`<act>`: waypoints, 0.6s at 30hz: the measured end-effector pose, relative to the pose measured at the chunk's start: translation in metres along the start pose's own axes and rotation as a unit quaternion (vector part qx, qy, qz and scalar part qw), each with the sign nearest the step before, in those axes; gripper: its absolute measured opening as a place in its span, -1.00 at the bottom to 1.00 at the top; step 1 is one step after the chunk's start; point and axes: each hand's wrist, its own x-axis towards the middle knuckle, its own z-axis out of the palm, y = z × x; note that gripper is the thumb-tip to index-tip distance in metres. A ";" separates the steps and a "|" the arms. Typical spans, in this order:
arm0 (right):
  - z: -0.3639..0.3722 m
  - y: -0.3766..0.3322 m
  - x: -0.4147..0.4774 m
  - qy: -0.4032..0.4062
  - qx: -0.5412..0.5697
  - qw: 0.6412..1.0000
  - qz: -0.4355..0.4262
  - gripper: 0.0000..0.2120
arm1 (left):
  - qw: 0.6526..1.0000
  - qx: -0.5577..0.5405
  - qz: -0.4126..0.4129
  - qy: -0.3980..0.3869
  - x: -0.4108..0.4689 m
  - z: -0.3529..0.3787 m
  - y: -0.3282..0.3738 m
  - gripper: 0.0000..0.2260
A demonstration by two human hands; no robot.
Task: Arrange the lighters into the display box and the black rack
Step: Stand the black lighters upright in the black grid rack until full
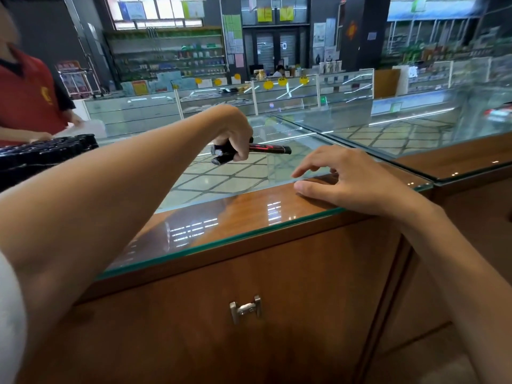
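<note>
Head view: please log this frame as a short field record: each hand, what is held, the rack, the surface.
left hand: grips a few black lighters above the glass counter
right hand: fingers relaxed, holds nothing, thumb on the counter edge
black rack: far left, partly cut off, rows of dark items in it
display box: not in view
bystander: person in red shirt behind the rack

I note open room over the glass (235, 178) ahead and right; rack (41, 153) and a bystander (27, 101) crowd the far left.
</note>
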 end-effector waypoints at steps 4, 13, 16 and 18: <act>0.001 0.001 0.000 0.000 -0.002 1.000 0.002 -0.75 | 0.998 -0.058 0.003 0.022 0.000 0.005 -0.021 -0.91; 0.002 0.003 0.000 0.008 -0.012 1.000 -0.005 -0.73 | 0.968 -0.179 0.147 0.093 0.007 0.010 0.003 -0.75; 0.002 0.003 0.000 0.011 -0.006 1.000 -0.009 -0.74 | 0.981 -0.116 0.141 0.065 0.008 0.010 0.008 -0.71; 0.001 0.003 -0.001 0.007 0.004 1.000 -0.009 -0.73 | 0.984 -0.081 0.137 0.079 0.005 0.009 0.008 -0.75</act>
